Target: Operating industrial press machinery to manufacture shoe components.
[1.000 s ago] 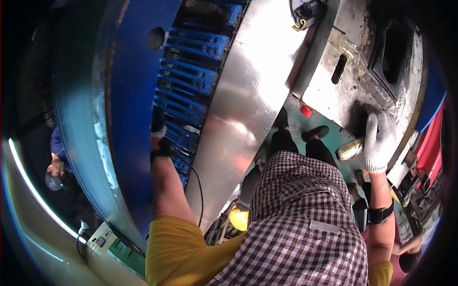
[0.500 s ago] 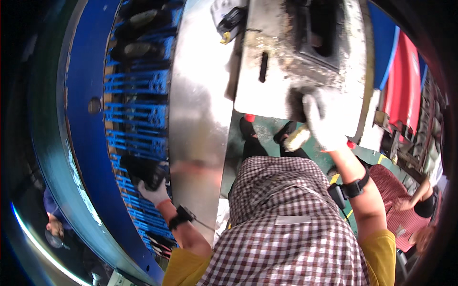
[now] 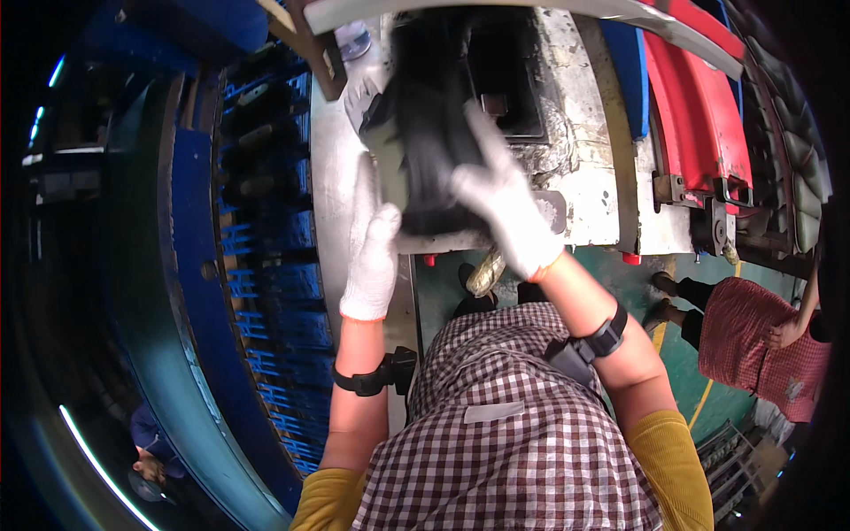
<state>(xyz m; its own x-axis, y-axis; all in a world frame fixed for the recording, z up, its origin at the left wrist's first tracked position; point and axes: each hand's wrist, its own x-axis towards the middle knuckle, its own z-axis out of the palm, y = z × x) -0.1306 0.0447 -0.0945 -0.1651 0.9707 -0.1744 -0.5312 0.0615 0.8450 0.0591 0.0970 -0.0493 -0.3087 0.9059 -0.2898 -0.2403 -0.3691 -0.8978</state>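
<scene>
Black, blurred, elongated bundle (image 3: pixel 425 146) points toward twelve o'clock between white-knit-gloved left hand (image 3: pixel 370 243) and right hand (image 3: pixel 512 212). Their grip I cannot tell.

No word, number or sign can be read anywhere in view. A pale rectangular patch (image 3: pixel 494 411) lies across the front of the brown-and-white checked apron (image 3: pixel 522 469), with no lettering that can be made out on it. The small pale mark (image 3: pixel 794 388) on the co-worker's red apron (image 3: pixel 739 332) and the bluish band on the clear container (image 3: pixel 352 41) are too small and blurred to tell.
</scene>
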